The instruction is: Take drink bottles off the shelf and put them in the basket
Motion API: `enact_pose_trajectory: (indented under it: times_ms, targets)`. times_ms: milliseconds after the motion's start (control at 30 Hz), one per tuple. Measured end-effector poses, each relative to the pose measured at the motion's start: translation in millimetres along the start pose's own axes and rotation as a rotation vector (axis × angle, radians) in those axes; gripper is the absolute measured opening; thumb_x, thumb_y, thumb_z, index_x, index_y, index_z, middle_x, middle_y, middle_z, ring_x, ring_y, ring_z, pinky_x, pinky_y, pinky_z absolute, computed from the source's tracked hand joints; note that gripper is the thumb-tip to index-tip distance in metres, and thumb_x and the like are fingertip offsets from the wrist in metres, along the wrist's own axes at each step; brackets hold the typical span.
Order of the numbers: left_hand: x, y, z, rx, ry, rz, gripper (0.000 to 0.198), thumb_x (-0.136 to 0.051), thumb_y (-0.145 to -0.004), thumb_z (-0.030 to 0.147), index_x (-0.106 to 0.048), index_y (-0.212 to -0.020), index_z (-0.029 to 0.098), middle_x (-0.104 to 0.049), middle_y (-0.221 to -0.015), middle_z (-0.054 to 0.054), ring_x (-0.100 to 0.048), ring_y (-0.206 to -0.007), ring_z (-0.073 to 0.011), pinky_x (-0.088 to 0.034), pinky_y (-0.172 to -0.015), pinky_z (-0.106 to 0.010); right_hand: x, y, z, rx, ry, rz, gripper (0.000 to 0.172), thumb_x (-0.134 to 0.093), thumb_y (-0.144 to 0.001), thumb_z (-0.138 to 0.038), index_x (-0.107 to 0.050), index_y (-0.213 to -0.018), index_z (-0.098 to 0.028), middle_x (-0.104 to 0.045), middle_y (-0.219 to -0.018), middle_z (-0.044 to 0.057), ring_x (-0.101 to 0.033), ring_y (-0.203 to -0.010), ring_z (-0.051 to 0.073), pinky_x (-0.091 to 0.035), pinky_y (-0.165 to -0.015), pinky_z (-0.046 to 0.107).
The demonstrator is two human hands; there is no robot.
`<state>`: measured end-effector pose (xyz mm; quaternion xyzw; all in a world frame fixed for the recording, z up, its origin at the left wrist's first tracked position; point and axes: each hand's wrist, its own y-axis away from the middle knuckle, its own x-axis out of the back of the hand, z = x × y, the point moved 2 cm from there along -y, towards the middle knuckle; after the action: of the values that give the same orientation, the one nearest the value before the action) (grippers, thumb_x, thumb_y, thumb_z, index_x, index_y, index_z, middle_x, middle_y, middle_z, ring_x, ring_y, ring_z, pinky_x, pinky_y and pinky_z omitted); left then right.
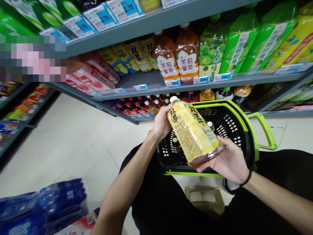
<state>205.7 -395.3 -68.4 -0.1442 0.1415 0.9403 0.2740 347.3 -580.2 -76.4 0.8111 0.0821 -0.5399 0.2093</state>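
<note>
A large drink bottle [193, 130] with a yellow label and white cap is held tilted above the basket, its cap end pointing up and left. My left hand [162, 122] is closed around the neck end, fingers partly hidden behind it. Around the bottom end, my right hand [228, 160] grips with the thumb on the label and the fingers underneath. Below the bottle stands a black shopping basket [168, 156] with lime-green rim and handles. Inside it a couple of bottle caps show; the rest of its contents is covered by the bottle.
Ahead, a grey shelf [146, 78] holds tea bottles [187, 55], green bottles [241, 45], yellow cartons and pink packs [85, 76]. Smaller bottles stand on the level beneath. Blue wrapped bottle packs [49, 202] lie at lower left. A small stool [205, 192] shows between my legs.
</note>
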Motion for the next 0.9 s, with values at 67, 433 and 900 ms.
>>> enact_pose_trajectory:
  times_ms: [67,433,900]
  targets:
    - [0.4,-2,-7,-0.015,-0.055,0.011,0.053,-0.071,-0.084,0.066,-0.072,-0.107,0.017,-0.080,-0.103,-0.008,-0.075,-0.111,-0.0309,-0.058,-0.100,-0.043,1,-1,2,-0.054,-0.007,-0.054,0.062,-0.053,-0.101,-0.059,-0.066,-0.140,-0.012,-0.078,-0.125,0.022,-0.081,-0.092,0.030,-0.065,-0.061,0.031]
    - [-2.2,-2,-25,0.099,-0.213,0.096,0.058,-0.057,-0.096,0.072,-0.072,-0.104,0.017,-0.079,-0.105,-0.009,-0.072,-0.107,-0.0319,-0.054,-0.099,-0.043,17,-1,17,-0.196,-0.040,-0.120,0.094,-0.037,-0.094,-0.088,-0.062,-0.139,-0.008,-0.079,-0.112,0.026,-0.074,-0.056,0.021,-0.052,-0.042,0.023]
    - [10.4,-10,-33,0.356,-0.186,0.074,0.059,-0.066,-0.084,0.075,-0.075,-0.103,0.020,-0.081,-0.100,-0.010,-0.074,-0.099,-0.0314,-0.057,-0.082,-0.039,8,-1,13,-0.386,0.160,0.031,0.121,0.002,-0.086,-0.096,-0.045,-0.157,-0.011,-0.082,-0.093,0.020,-0.076,-0.062,0.026,-0.051,-0.047,0.028]
